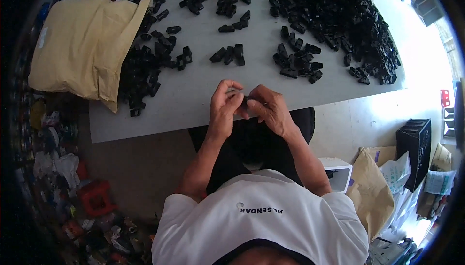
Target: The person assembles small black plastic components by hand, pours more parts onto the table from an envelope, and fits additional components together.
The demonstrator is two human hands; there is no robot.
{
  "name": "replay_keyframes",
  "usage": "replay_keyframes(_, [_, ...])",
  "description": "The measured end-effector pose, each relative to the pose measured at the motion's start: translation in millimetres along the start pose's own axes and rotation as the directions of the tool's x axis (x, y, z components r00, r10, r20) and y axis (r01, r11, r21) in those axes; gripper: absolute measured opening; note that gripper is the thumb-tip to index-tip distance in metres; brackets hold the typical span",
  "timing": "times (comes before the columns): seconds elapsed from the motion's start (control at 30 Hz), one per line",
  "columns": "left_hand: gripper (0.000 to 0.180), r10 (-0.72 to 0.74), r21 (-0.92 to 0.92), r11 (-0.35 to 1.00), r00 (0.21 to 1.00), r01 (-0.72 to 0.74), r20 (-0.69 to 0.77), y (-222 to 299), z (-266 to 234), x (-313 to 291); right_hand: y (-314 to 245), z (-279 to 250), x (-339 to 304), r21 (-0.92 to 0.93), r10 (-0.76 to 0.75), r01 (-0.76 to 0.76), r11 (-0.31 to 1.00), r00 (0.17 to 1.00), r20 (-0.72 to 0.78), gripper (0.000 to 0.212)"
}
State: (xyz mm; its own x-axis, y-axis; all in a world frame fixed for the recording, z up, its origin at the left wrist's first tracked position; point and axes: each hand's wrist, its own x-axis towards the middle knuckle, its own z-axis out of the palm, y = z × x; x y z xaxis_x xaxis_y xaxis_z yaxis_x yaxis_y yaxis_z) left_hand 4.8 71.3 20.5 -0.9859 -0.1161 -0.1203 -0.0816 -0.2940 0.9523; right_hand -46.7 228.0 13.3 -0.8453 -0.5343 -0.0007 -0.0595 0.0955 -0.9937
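Observation:
Over the near edge of the grey table (193, 100), my left hand (225, 106) and my right hand (271, 107) meet fingertip to fingertip. Between them is a small black plastic part (246, 99), mostly covered by the fingers; its shape cannot be made out. Both hands pinch it. Just beyond my hands lies a short row of black plastic parts (228, 55). A looser cluster of the same parts (296, 61) sits beyond my right hand.
A large heap of black parts (348, 18) covers the table's far right. More lie at the left (140, 76) beside a bulging brown paper package (82, 47). On the floor are a red crate (97, 198), a white bin (339, 172), brown paper bags (370, 192) and a black box (414, 153).

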Motion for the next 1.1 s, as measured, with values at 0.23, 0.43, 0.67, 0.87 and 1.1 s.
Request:
replay_keyframes(0.23, [0.024,-0.045,0.194,0.980,0.996,0.029,0.078,1.5,-2.2,-20.6,9.0,2.8,-25.3,-0.016,0.076,-0.074,0.997,0.989,0.129,0.016])
replay_keyframes(0.43, [0.032,0.371,0.908,0.397,0.928,-0.135,-0.025,17.5,-32.6,32.1,7.5,-15.1,-23.8,-0.370,-0.170,0.245,0.896,0.960,0.222,0.017])
replay_keyframes(0.67, [0.032,0.515,0.996,0.003,0.854,-0.084,0.071,9.8,-20.7,91.0,3.6,-45.9,54.9,-0.874,-0.359,-0.039,0.484,0.902,-0.240,0.012])
replay_keyframes(0.87, [0.028,0.533,0.984,-0.094,0.827,-0.150,0.177,-2.3,-21.1,80.7,11.3,-38.7,65.2,-0.919,-0.357,-0.045,0.391,0.913,-0.197,0.011])
replay_keyframes(1.1, [0.028,0.612,0.922,0.286,0.790,-0.262,0.035,3.9,-31.7,62.8,-1.3,-38.1,54.4,-0.706,-0.438,0.175,0.686,0.874,-0.209,0.026])
